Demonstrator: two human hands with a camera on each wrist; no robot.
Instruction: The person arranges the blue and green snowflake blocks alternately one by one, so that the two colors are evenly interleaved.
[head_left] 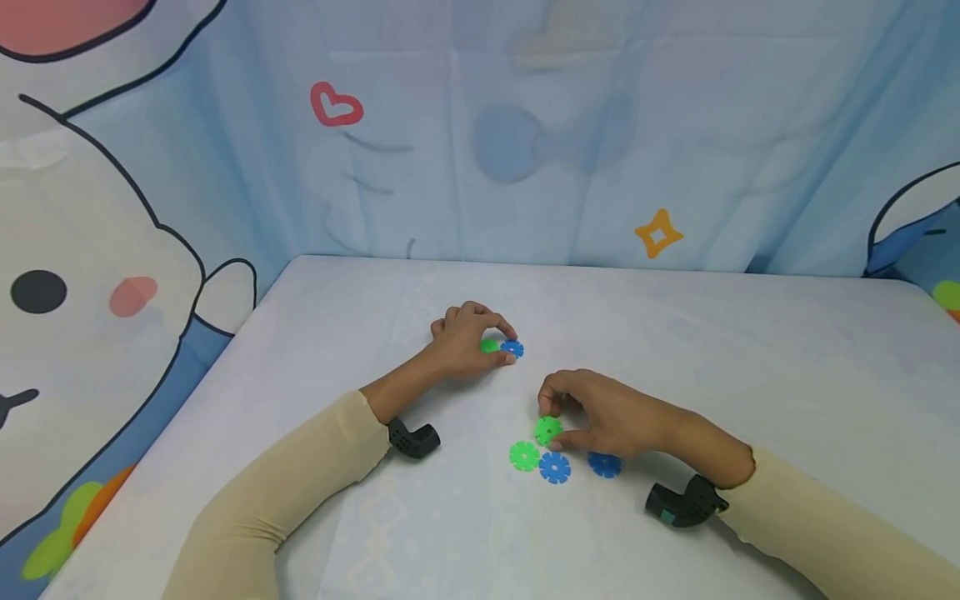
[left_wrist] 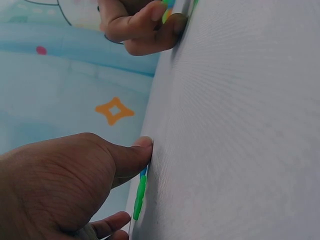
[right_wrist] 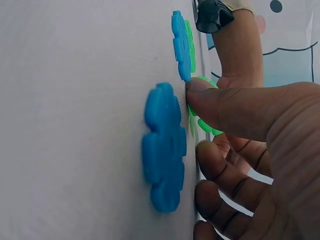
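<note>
While the left hand [head_left: 467,343] pinches a blue notched plastic disc [head_left: 512,348] between thumb and forefinger — a green notched plastic disc [head_left: 488,346] just beside it — nearer the white surface's [head_left: 750,358] far edge, we see the right hand [head_left: 611,408], farther from that edge, pinching a second green disc [head_left: 548,431] likewise. Near this we find a third green disc [head_left: 524,456], a second blue disc [head_left: 555,468] and, partly hidden by the right hand, another blue disc [head_left: 604,466].
</note>
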